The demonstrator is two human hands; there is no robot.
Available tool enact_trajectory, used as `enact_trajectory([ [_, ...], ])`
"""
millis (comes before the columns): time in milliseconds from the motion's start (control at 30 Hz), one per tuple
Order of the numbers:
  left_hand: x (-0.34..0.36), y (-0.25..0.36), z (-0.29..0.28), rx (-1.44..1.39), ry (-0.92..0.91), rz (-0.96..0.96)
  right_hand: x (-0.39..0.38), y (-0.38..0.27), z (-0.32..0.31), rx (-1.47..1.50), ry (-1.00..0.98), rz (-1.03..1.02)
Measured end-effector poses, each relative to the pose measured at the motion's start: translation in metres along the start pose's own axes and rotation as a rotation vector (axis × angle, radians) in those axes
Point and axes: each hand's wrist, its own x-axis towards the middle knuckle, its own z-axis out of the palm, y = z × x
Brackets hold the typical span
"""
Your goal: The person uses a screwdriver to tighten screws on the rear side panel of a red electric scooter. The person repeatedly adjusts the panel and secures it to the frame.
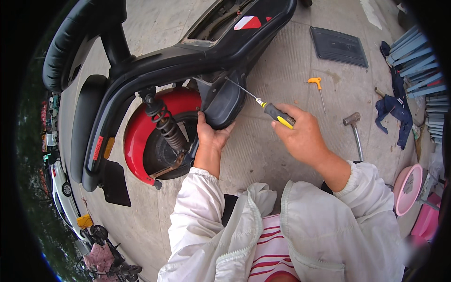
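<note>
A black scooter frame (155, 63) lies on its side above a red wheel part (136, 141), with a spring shock absorber (165, 127) across it. My left hand (210, 136) is closed on the lower edge of a black plastic housing (220, 101) under the frame. My right hand (300, 138) grips a black-and-yellow screwdriver (277, 116); its shaft reaches up-left to a metal bracket at the top of the housing, where I cannot tell if it is touching.
An orange-handled hex key (315, 82), a hammer (356, 134), a flat black panel (338, 46) and dark clothing (394, 115) lie on the paving. Stacked blue chairs (416, 61) and a pink basin (407, 190) are at right. A white car (63, 192) stands at far left.
</note>
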Motion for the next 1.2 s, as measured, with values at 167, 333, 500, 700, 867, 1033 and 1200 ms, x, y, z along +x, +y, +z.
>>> enact_trajectory([
  [167, 0.009, 0.02, -0.02, 0.381, 0.179, -0.064, -0.004, 0.009, 0.013, 0.006, 0.064, -0.072],
  [333, -0.035, 0.025, 0.025, 1.424, 0.222, 1.01, 0.0, 0.017, 0.018, -0.009, 0.112, -0.139],
  [500, 0.007, 0.034, 0.049, 1.202, 0.049, 1.257, -0.006, 0.004, 0.023, 0.001, 0.087, -0.135],
  [700, 0.027, 0.04, 0.054, 0.773, -0.303, 1.007, -0.003, 0.004, 0.022, -0.007, 0.077, -0.131],
  [867, 0.028, 0.046, 0.053, 0.629, -0.402, 0.717, -0.002, 0.002, 0.02, -0.019, 0.09, -0.154],
  [1033, 0.044, 0.059, 0.039, 0.575, -0.411, 0.698, -0.002, -0.006, 0.019, -0.009, 0.052, -0.11],
  [1200, 0.053, 0.063, 0.037, 0.513, -0.496, 0.683, -0.002, -0.007, 0.019, 0.001, 0.079, -0.154],
])
